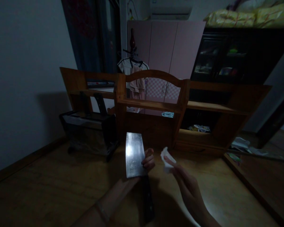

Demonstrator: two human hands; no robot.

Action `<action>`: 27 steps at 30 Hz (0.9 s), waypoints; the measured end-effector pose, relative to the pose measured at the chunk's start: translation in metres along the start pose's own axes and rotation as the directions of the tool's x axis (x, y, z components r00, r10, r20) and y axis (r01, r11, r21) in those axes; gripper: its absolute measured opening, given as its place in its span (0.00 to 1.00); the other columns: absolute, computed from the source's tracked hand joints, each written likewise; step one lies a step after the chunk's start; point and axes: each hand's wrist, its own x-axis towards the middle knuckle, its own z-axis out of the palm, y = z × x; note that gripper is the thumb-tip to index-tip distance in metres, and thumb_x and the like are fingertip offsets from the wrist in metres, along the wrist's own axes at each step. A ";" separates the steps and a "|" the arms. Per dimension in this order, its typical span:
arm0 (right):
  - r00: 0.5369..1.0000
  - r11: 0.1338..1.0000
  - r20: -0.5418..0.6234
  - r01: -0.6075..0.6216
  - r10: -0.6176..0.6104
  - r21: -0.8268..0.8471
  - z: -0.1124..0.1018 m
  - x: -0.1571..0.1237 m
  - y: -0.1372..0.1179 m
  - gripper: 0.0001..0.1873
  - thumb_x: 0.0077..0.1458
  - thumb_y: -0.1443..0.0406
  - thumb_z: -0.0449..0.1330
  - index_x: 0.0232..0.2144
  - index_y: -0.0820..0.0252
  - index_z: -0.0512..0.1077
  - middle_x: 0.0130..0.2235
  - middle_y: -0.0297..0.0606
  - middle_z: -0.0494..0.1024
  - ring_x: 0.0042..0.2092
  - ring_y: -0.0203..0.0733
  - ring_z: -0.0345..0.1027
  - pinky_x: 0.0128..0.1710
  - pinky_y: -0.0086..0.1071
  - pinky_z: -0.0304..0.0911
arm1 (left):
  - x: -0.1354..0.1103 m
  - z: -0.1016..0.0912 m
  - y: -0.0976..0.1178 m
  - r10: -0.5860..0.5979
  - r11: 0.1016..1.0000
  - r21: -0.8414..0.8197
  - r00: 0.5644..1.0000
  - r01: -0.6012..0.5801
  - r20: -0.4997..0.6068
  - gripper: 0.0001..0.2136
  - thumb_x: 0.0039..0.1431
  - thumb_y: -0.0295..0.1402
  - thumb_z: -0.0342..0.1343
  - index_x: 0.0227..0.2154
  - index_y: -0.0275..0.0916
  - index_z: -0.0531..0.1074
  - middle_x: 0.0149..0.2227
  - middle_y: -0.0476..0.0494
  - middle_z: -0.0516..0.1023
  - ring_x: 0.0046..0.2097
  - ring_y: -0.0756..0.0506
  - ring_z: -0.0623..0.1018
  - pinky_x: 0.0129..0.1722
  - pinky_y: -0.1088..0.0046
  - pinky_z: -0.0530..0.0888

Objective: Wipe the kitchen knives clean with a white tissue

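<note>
A cleaver point(134, 154) with a broad, shiny blade and a black handle is held up over the wooden desk top. My left hand point(148, 160) grips it from behind, its fingers curling round the blade's right edge near the handle. The rest of that hand is hidden by the blade. To the right, apart from the cleaver, my right hand point(183, 178) pinches a crumpled white tissue point(167, 160) at its fingertips. A knife block point(88, 132) stands on the desk at the left, with a black knife handle point(100, 103) sticking up from its top.
Behind my hands rises a wooden shelf unit point(153, 104) along the desk's back. Through its openings show clothes on a rack point(133, 67) and a pink wardrobe point(164, 47). A pale wall point(26, 78) borders the left side. The desk's raised edge point(248, 186) runs along the right.
</note>
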 end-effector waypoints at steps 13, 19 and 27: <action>0.714 0.984 0.690 0.178 -0.122 -0.010 0.007 -0.007 -0.042 0.21 0.63 0.66 0.51 0.58 0.53 0.64 0.61 0.40 0.63 0.61 0.46 0.56 0.60 0.39 0.53 | -0.019 0.011 0.003 0.026 0.980 -0.198 0.999 -0.020 0.029 0.15 0.63 0.37 0.52 0.50 0.38 0.68 0.51 0.39 0.70 0.47 0.44 0.74 0.45 0.60 0.73; 0.686 0.986 0.725 0.067 0.064 -0.151 -0.007 -0.011 -0.060 0.15 0.63 0.62 0.54 0.49 0.53 0.74 0.45 0.35 0.79 0.44 0.41 0.74 0.45 0.27 0.66 | -0.070 -0.003 0.010 0.001 0.980 -0.197 1.000 0.004 0.028 0.10 0.63 0.37 0.52 0.44 0.40 0.70 0.44 0.43 0.73 0.41 0.47 0.75 0.39 0.68 0.74; 0.820 0.987 0.557 -0.163 0.132 0.006 -0.034 0.003 -0.028 0.16 0.63 0.58 0.53 0.42 0.59 0.77 0.39 0.38 0.80 0.41 0.42 0.73 0.43 0.32 0.67 | -0.070 -0.001 0.008 -0.005 0.981 -0.196 1.000 0.010 0.026 0.13 0.63 0.37 0.52 0.48 0.38 0.69 0.49 0.40 0.71 0.45 0.45 0.74 0.43 0.63 0.74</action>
